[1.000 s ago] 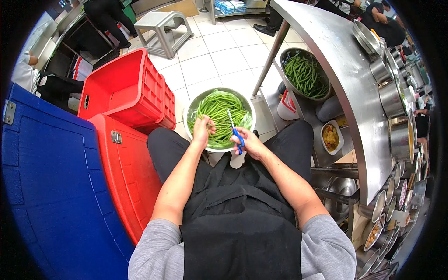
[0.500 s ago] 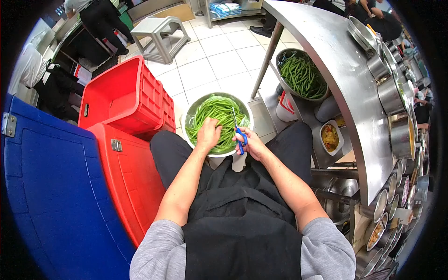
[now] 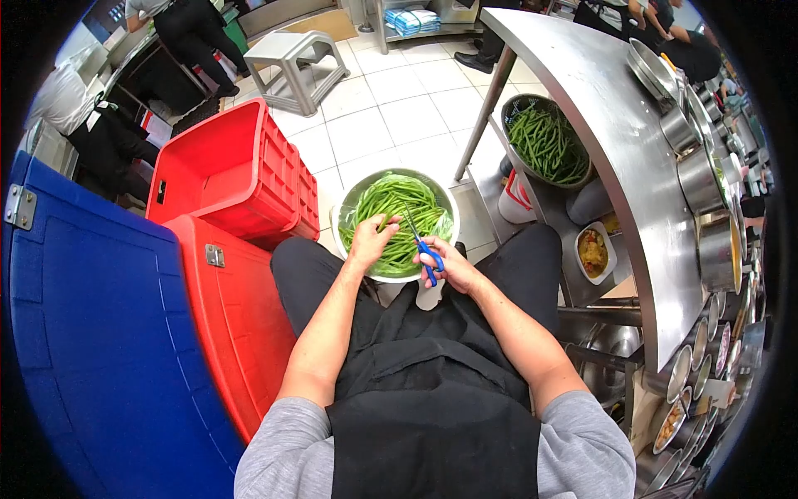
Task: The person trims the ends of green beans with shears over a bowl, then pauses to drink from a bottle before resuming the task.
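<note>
A round white bowl [image 3: 339, 237] full of long green beans [image 3: 391, 195] sits between my knees, with clear plastic showing among the beans. My left hand [image 3: 371, 241] is over the left part of the beans, thumb and fingers pinched around a green bean. Blue-handled scissors [image 3: 431, 256] are in my right hand [image 3: 450, 266] at the bowl's right front edge. Their blades point up and left over the beans, near my left fingertips.
Red crates [image 3: 216, 166] and a blue box [image 3: 100, 324] stand on my left. At right, a steel table [image 3: 582, 91] carries pots; under it are a basket of beans [image 3: 544, 137] and a food tub [image 3: 593, 252]. A grey stool [image 3: 298, 66] and people are beyond.
My left hand has lifted slightly from the beans, its fingers now visible and turned toward the scissors. The scissor blades tilt further left. The whole view has shifted slightly.
</note>
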A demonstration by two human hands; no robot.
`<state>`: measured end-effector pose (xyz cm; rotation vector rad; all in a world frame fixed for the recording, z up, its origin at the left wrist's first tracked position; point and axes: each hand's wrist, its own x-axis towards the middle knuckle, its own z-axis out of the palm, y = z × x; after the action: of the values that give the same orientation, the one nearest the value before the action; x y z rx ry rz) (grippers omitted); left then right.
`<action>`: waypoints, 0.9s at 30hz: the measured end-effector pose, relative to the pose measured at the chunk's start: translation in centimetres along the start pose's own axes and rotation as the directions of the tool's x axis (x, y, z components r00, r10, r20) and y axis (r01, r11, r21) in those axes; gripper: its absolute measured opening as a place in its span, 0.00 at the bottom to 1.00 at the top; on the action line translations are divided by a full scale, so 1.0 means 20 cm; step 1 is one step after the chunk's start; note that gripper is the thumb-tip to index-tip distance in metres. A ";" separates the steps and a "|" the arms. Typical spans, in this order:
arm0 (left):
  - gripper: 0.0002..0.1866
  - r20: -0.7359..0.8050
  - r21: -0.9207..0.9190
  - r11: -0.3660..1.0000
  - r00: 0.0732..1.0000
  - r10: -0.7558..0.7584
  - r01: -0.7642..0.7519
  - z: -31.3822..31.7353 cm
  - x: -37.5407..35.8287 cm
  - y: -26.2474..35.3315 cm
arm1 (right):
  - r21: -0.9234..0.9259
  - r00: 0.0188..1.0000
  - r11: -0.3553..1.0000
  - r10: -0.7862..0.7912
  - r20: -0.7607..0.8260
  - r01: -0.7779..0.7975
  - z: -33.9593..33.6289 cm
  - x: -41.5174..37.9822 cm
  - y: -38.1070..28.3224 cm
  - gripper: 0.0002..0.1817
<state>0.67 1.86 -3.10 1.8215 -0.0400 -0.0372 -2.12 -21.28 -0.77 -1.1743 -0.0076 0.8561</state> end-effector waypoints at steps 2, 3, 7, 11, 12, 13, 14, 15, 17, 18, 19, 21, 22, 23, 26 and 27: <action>0.12 0.001 -0.009 1.000 1.000 -0.022 0.022 0.01 0.00 -0.01 | -0.040 1.000 0.999 -0.004 0.012 0.005 0.01 0.00 0.00 0.30; 0.12 -0.011 -0.056 0.997 0.999 -0.044 0.044 0.03 0.00 -0.01 | -0.041 1.000 0.999 -0.004 0.013 0.004 0.01 0.00 0.00 0.30; 0.11 0.002 -0.064 0.995 0.997 -0.077 0.076 0.03 -0.01 0.00 | -0.072 1.000 0.997 0.000 -0.006 -0.001 0.01 -0.01 -0.01 0.32; 0.11 0.023 -0.006 0.996 0.995 -0.093 0.093 0.04 -0.02 0.01 | -0.080 1.000 0.997 0.002 -0.018 -0.003 0.02 -0.01 0.00 0.33; 0.11 0.030 -0.008 0.997 0.996 -0.079 0.079 0.04 -0.02 0.01 | -0.080 1.000 0.997 0.003 -0.019 -0.004 0.02 -0.01 0.00 0.33; 0.11 0.036 -0.010 0.998 0.997 -0.064 0.065 0.04 -0.02 0.01 | -0.089 1.000 0.996 -0.002 -0.019 0.000 0.02 0.00 0.01 0.34; 0.11 0.037 -0.011 0.998 0.997 -0.065 0.065 0.04 -0.02 0.02 | -0.098 1.000 0.995 -0.007 -0.019 0.005 0.02 0.00 0.01 0.34; 0.11 0.039 -0.007 0.997 0.996 -0.078 0.078 0.04 -0.02 0.02 | -0.098 1.000 0.995 -0.006 -0.019 0.004 0.02 0.00 0.01 0.34; 0.11 0.040 -0.003 0.996 0.995 -0.091 0.091 0.04 -0.02 0.01 | -0.098 0.999 0.995 -0.025 -0.020 0.023 0.02 0.00 0.02 0.32; 0.10 0.000 0.023 0.998 0.999 -0.054 0.054 0.05 -0.02 -0.01 | -0.098 1.000 0.995 -0.025 -0.019 0.023 0.02 0.00 0.02 0.32; 0.10 -0.040 0.051 0.999 0.999 -0.015 0.017 0.05 -0.01 -0.01 | -0.095 0.999 0.995 -0.034 -0.032 0.031 0.02 0.00 0.02 0.32; 0.10 -0.025 -0.091 0.986 0.989 -0.146 0.143 0.03 0.00 -0.02 | -0.094 0.998 0.995 -0.043 -0.043 0.039 0.01 0.01 0.02 0.32; 0.10 0.009 -0.227 0.937 0.962 -0.272 0.267 0.02 0.00 -0.03 | -0.069 0.998 0.998 -0.018 -0.054 0.014 0.02 0.00 0.01 0.31; 0.10 0.002 -0.363 0.890 0.956 -0.295 0.275 0.01 0.02 -0.05 | -0.044 0.998 0.999 0.007 -0.063 -0.010 0.02 0.00 0.01 0.29; 0.11 -0.059 -0.670 0.716 0.948 -0.314 0.195 0.00 0.01 -0.05 | 0.036 0.997 0.997 0.065 -0.047 -0.063 0.00 0.01 0.02 0.26; 0.11 -0.055 -0.715 0.677 0.951 -0.305 0.176 0.00 0.02 -0.07 | 0.046 0.997 0.996 0.076 -0.020 -0.075 -0.01 0.01 0.03 0.25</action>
<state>1.13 2.21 -4.44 1.0312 0.3083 -0.0732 -2.26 -21.25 -1.36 -1.1473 0.0741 0.9061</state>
